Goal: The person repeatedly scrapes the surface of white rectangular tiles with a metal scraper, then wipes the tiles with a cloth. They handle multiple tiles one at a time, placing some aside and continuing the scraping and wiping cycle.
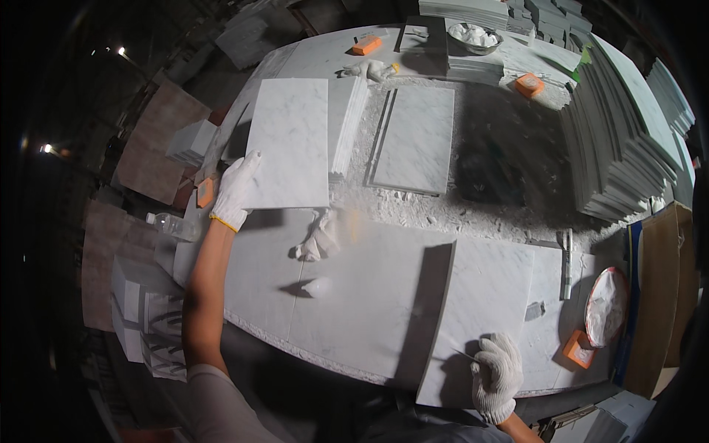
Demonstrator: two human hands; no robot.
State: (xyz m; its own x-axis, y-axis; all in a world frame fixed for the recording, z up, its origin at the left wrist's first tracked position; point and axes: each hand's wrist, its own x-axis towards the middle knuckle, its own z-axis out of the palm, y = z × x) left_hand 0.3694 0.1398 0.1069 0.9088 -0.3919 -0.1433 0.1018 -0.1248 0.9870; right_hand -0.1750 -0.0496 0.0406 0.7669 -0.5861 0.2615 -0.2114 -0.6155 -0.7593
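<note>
My left hand [238, 188], in a white knit glove with a yellow cuff, grips the left edge of a pale grey-veined marble tile [289, 140]. That tile overlaps a stack of similar tiles [347, 129] at the far left of the table. At the near right, my gloved right hand [497, 375] is curled above another marble tile [484, 295], which is raised and casts a shadow to its left. A thin dark sliver sticks out from the right fingers; what it belongs to is too small to make out. A crumpled white cloth or glove [319, 236] and a small white lump [317, 286] lie between the hands.
Beyond lies a marble tile [413, 140] amid white chips. A tall tile stack [617, 140] stands right, a cardboard box [661, 295] nearer. Orange blocks [529, 85], a bowl of white material [475, 37], a round dish [607, 306] and a marker-like stick [567, 264] lie around.
</note>
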